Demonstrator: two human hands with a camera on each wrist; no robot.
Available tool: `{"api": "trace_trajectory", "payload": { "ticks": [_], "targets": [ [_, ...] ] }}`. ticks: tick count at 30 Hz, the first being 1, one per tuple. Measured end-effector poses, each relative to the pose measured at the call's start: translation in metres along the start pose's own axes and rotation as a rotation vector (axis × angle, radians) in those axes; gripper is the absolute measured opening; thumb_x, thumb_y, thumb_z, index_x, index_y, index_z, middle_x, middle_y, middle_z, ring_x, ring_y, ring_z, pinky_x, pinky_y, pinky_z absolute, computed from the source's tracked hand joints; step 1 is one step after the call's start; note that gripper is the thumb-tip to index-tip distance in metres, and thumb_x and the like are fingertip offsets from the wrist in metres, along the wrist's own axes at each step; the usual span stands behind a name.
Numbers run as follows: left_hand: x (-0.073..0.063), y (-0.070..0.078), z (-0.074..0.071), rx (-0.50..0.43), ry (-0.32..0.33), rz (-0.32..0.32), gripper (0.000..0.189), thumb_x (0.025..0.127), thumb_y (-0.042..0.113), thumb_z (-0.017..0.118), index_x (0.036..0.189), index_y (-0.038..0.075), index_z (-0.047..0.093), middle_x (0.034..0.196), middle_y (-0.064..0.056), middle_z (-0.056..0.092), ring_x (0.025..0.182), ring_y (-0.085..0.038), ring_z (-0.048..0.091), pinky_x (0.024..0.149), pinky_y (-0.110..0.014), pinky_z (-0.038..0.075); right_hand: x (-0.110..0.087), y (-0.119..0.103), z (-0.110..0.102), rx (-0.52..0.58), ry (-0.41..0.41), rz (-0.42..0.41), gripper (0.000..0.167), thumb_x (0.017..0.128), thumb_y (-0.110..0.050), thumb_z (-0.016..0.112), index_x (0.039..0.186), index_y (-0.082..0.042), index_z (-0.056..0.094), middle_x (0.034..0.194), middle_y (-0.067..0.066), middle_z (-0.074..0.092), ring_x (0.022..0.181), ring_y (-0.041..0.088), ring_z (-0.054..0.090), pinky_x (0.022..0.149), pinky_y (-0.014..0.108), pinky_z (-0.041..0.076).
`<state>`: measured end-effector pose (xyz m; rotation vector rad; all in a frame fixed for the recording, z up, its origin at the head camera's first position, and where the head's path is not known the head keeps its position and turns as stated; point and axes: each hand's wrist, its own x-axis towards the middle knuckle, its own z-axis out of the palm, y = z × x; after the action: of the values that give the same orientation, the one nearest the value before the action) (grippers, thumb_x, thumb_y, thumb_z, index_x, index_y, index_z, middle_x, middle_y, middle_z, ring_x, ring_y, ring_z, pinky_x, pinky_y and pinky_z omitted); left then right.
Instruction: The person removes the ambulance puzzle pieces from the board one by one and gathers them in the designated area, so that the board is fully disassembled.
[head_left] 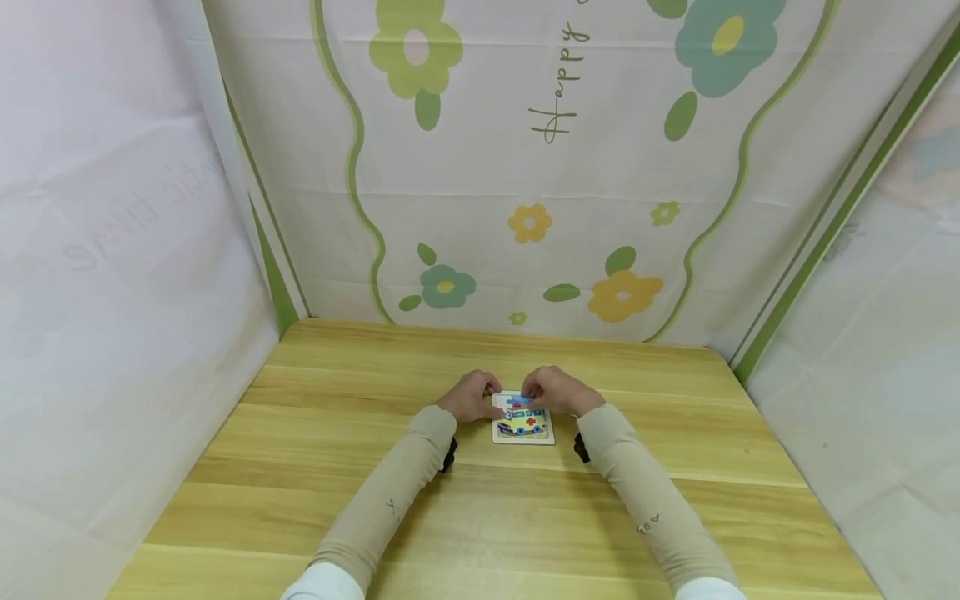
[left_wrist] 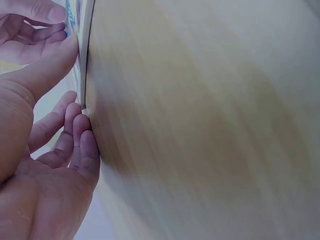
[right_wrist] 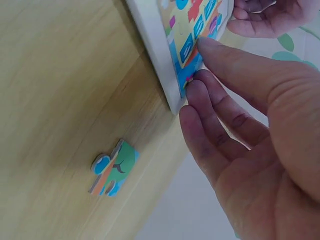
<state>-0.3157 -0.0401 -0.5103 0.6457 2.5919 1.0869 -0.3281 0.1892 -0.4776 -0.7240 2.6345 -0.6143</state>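
Observation:
A small jigsaw puzzle in a white-edged tray (head_left: 523, 442), with a vehicle bearing a red cross, lies flat on the table. My left hand (head_left: 470, 396) grips the tray at its far left corner; in the left wrist view the thumb (left_wrist: 60, 60) lies along the edge and the fingers bend round the corner. My right hand (head_left: 558, 390) is at the far right corner. Its thumb (right_wrist: 220, 52) touches the picture and its bent fingertips meet the border; whether they pinch a piece is hidden. A white patch shows at the picture's upper left.
A loose puzzle piece (right_wrist: 120, 167), green, blue and orange, lies on the table beside the tray, near my right hand. The wooden table (head_left: 465, 517) ends at a flower-printed cloth (head_left: 480, 250) behind, with pale cloth walls on both sides.

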Motion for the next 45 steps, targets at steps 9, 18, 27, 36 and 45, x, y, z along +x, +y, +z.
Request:
{"api": "trace_trajectory", "payload": {
  "ticks": [9,18,27,36,45],
  "targets": [
    [-0.004,0.007,0.000,0.105,0.000,0.060,0.040,0.092,0.015,0.084,0.122,-0.007,0.068,0.119,-0.019,0.066,0.102,-0.024,0.057,0.097,-0.044,0.053,0.000,-0.005,0.008,-0.067,0.023,-0.022,0.011,0.096,-0.005,0.077,0.107,-0.006,0.079,0.102,0.007,0.076,0.087,0.013,0.062,0.082,0.034,0.058],
    [0.005,0.010,0.009,0.160,-0.008,0.096,0.040,0.095,0.018,0.081,0.125,-0.004,0.069,0.122,-0.016,0.065,0.109,-0.024,0.059,0.102,-0.042,0.054,0.000,-0.010,0.010,-0.119,0.047,-0.032,0.011,0.095,-0.002,0.077,0.105,-0.004,0.079,0.099,0.007,0.077,0.088,0.016,0.066,0.083,0.036,0.059],
    [0.016,0.011,0.015,0.152,-0.048,0.123,0.042,0.096,0.020,0.079,0.129,-0.002,0.066,0.123,-0.013,0.062,0.108,-0.021,0.057,0.102,-0.038,0.053,-0.002,0.000,0.006,-0.082,0.047,-0.023,0.014,0.095,-0.001,0.076,0.109,-0.004,0.078,0.103,0.008,0.076,0.095,0.018,0.069,0.088,0.037,0.060],
    [0.021,0.005,0.012,0.141,-0.044,0.147,0.039,0.095,0.019,0.080,0.126,-0.001,0.067,0.122,-0.013,0.062,0.107,-0.021,0.058,0.099,-0.037,0.054,0.004,0.001,0.006,-0.096,0.036,-0.038,0.014,0.096,-0.003,0.076,0.110,-0.004,0.075,0.104,0.008,0.073,0.096,0.020,0.066,0.088,0.038,0.059],
    [0.025,0.003,0.010,0.069,-0.066,0.146,0.040,0.093,0.017,0.083,0.124,-0.003,0.067,0.120,-0.015,0.066,0.107,-0.022,0.058,0.097,-0.038,0.055,0.006,0.004,0.005,-0.125,0.017,-0.015,0.019,0.096,-0.007,0.077,0.115,-0.006,0.073,0.108,0.004,0.072,0.101,0.017,0.066,0.092,0.037,0.059]
  ]
}}
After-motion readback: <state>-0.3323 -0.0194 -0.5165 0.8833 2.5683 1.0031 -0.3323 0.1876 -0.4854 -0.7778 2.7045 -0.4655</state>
